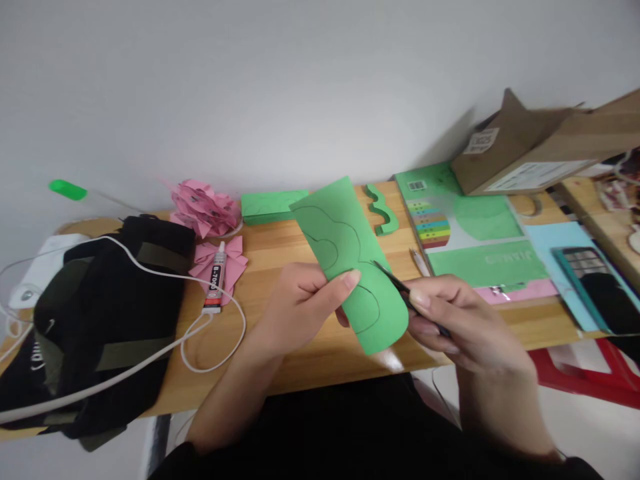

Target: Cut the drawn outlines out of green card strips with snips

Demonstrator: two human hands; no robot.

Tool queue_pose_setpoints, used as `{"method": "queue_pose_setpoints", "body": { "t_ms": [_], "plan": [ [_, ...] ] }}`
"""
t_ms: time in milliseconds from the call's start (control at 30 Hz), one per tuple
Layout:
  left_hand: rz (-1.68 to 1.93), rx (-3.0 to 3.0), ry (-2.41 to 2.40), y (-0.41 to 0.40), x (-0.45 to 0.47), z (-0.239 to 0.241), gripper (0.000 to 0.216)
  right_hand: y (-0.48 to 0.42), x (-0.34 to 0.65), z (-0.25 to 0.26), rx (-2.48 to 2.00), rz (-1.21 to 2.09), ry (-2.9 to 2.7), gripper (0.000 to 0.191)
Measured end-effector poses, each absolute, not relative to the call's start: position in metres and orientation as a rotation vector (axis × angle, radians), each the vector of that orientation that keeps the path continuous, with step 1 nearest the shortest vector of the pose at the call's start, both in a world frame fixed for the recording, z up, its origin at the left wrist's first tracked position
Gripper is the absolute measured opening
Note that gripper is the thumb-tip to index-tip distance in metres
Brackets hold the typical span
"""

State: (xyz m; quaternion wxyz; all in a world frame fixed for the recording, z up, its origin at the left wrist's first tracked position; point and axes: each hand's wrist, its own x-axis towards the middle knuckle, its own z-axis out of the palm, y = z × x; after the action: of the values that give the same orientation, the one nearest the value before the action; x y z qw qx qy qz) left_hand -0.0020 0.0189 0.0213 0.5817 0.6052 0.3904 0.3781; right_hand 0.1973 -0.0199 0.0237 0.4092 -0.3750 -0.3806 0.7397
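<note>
My left hand (pixel 313 300) pinches a green paper sheet (pixel 335 230) by its left edge, thumb on top. Curved dark outlines are drawn across the sheet, and its lower right edge is rounded. In my right hand (pixel 450 320) is a pair of dark scissors (pixel 395 283), its blades at the sheet's right edge near a drawn line. My fingers hide most of the scissors' handles. Behind the sheet, a wavy green paper cutout (pixel 383 213) lies on the wooden table (pixel 280 250). A green paper block (pixel 270 205) sits to its left.
Pink folded paper (pixel 205 208) and a glue tube (pixel 215 280) lie left of my hands. A black bag (pixel 120 320) with a white cable (pixel 125 377) covers the left end. On the right are a green paper pad (pixel 475 220), a cardboard box (pixel 540 147) and a calculator (pixel 595 280).
</note>
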Motion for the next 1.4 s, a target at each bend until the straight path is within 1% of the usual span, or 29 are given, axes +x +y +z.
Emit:
{"method": "queue_pose_setpoints", "body": {
  "t_ms": [400, 733, 1000, 1400],
  "plan": [
    [0.776, 1.506, 0.824, 0.0211, -0.0064, 0.0267, 0.040, -0.0209, 0.2030, 0.0275, -0.970, 1.892, -1.023, 0.047],
    [0.772, 1.461, 0.840, 0.0209, -0.0057, 0.0268, 0.040, -0.0221, 0.2041, 0.0242, -0.917, 1.850, -1.085, 0.048],
    [0.732, 1.465, 0.831, 0.0213, -0.0076, 0.0266, 0.038, -0.0202, 0.2029, 0.0220, -0.875, 1.904, -1.056, 0.046],
    [0.673, 1.462, 0.759, 0.0249, -0.0121, 0.0244, 0.039, -0.0207, 0.2024, 0.0269, -0.955, 1.962, -1.029, 0.041]
  ]
}}
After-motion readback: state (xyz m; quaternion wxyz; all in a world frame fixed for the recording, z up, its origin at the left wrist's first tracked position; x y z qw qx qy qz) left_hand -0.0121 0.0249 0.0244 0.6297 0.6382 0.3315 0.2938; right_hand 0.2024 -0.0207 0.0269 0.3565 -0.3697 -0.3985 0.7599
